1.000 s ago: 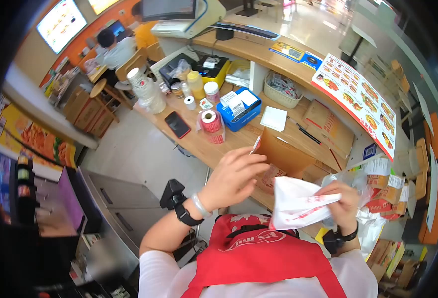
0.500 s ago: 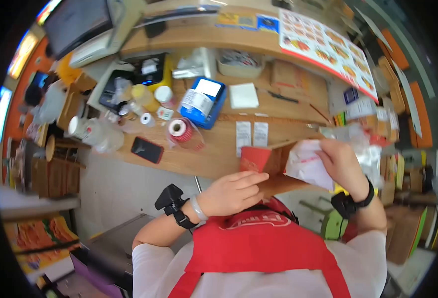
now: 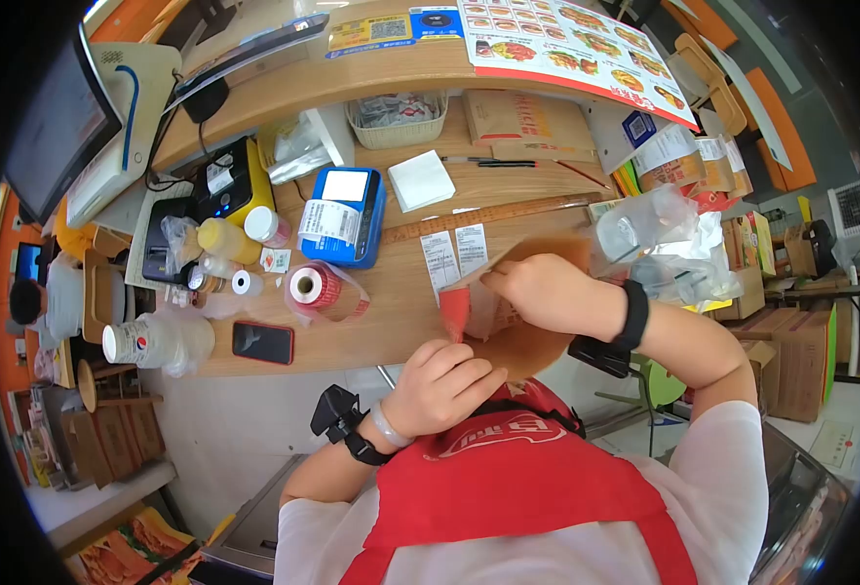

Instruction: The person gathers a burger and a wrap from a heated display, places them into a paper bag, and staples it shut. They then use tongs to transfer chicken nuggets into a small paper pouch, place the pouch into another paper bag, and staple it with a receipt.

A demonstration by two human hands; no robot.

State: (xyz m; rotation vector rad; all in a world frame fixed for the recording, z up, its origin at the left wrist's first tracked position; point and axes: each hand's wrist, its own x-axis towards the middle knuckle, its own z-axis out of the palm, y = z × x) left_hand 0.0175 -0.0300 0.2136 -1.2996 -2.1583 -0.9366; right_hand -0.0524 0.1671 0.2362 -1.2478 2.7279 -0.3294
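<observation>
A brown paper bag (image 3: 537, 353) with a red end (image 3: 455, 310) lies tilted between my hands at the front edge of the wooden table. My left hand (image 3: 441, 388) is closed with its fingers pinching the bag by its red end. My right hand (image 3: 552, 297) reaches across the bag from the right, fingers bent and closed at the edge of its mouth. Part of the bag is hidden behind that hand, and its contents do not show. Just beyond the bag, two printed receipts (image 3: 454, 255) lie side by side on the table.
A phone (image 3: 262, 343), a sticker roll (image 3: 315, 287), stacked cups (image 3: 162, 341) and a blue device (image 3: 342, 216) stand to the left. White napkins (image 3: 422, 181) and a wooden ruler (image 3: 508, 214) lie farther back. Clear plastic packaging (image 3: 659, 234) is at the right, below a menu sheet (image 3: 576, 49).
My right hand has moved left, from the white wrapped item at the bag's right end to the mouth near the red end. That white item no longer shows. The camera view has shifted.
</observation>
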